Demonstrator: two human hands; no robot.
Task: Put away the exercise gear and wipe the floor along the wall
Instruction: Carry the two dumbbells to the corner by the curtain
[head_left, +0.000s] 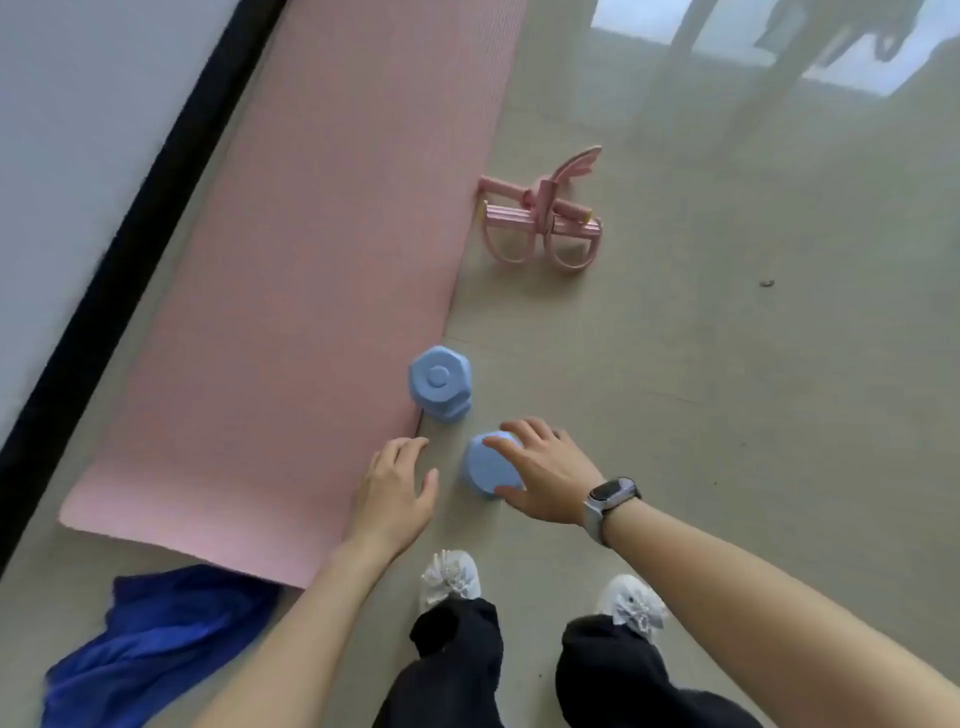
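My right hand (540, 470), a watch (610, 499) on its wrist, spreads over the top of the nearer blue dumbbell (488, 467), which stands on end on the floor (727, 389) just off the pink mat's (291, 312) right edge; fingers and thumb curl around its head. My left hand (397, 493) hovers over the mat's near right corner, fingers loosely bent, holding nothing. The second blue dumbbell (440, 382) stands upright at the mat's right edge, just beyond. A pink pedal pull exerciser (540, 218) rests on the floor farther along that edge. A blue cloth (150, 649) lies crumpled at the mat's near end.
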